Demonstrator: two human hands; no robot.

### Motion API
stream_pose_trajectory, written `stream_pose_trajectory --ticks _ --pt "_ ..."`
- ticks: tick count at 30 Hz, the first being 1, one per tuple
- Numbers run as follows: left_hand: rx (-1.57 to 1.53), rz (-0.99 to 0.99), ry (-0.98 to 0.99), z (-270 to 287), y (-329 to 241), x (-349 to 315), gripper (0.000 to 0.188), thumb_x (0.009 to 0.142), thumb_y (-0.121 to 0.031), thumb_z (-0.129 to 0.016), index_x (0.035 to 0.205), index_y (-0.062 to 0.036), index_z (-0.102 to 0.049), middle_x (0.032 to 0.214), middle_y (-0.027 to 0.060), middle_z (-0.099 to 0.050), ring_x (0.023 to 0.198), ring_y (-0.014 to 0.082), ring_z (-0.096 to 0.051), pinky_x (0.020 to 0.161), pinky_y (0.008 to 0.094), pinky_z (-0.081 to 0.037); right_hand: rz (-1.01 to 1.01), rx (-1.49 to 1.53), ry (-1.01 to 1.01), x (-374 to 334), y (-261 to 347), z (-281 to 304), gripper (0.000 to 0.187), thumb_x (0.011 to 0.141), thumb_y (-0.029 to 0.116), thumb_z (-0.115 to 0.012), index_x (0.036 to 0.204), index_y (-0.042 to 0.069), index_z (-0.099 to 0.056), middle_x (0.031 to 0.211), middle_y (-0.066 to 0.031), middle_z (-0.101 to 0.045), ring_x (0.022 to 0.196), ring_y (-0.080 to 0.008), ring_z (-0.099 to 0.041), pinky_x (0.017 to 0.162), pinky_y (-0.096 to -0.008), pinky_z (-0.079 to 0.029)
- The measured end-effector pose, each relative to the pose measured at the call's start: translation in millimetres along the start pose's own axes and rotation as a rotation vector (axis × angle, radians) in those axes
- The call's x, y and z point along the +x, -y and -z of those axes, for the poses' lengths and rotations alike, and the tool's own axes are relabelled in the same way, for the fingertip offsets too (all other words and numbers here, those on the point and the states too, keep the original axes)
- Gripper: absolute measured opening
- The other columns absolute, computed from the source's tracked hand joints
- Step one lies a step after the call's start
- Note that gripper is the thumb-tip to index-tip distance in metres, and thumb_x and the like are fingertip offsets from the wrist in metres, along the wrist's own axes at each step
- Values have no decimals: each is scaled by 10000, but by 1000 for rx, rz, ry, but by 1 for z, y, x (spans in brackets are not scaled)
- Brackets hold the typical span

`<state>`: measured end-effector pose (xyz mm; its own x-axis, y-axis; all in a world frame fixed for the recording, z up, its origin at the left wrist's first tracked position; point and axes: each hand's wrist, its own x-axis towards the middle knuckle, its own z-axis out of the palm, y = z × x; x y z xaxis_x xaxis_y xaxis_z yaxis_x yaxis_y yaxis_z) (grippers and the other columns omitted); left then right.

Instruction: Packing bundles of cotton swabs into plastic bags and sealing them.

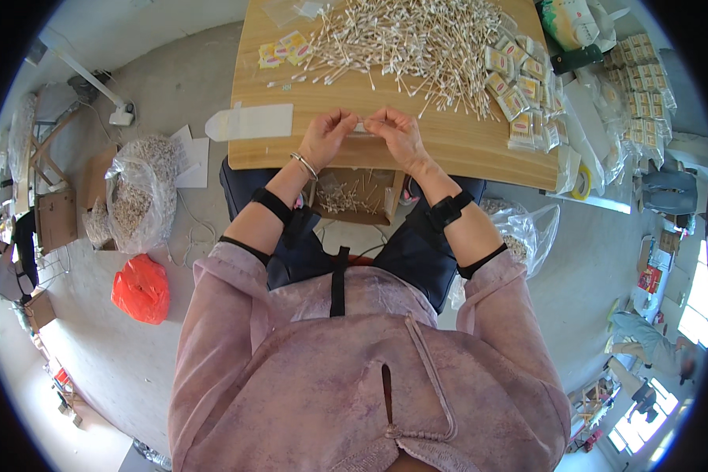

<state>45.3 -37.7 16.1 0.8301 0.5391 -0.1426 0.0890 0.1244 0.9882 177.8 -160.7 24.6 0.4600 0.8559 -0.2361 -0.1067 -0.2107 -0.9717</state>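
My left hand [329, 135] and my right hand [397, 138] meet above the near edge of the wooden table [448, 153]. Both have their fingers pinched on a small whitish thing [359, 128] between them; its kind is too small and covered to make out. Beyond my hands lies a big heap of loose cotton swabs [409, 47]. To the left of my left hand is a flat whitish stack of thin sheets or bags [252, 123]. Several small yellow-and-white cards [285, 50] lie behind it.
Filled swab packets [527, 86] are piled at the table's right, near a yellow tape roll [581, 182]. Below the table edge sits an open box [379, 206] with some swabs. A large clear sack [140, 193] and a red bag [141, 289] stand on the floor, left.
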Motion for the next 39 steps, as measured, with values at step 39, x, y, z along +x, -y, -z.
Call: stream_pose_trajectory --ticks 39 --pt "-63 53 -39 -16 -90 -40 175 930 -183 -561 958 -19 -615 921 33 -636 851 97 -598 743 271 -524 106 -15 73 -42 97 22 207 851 199 -664 930 12 -703 787 -30 -660 749 -59 -557 650 -230 -454"
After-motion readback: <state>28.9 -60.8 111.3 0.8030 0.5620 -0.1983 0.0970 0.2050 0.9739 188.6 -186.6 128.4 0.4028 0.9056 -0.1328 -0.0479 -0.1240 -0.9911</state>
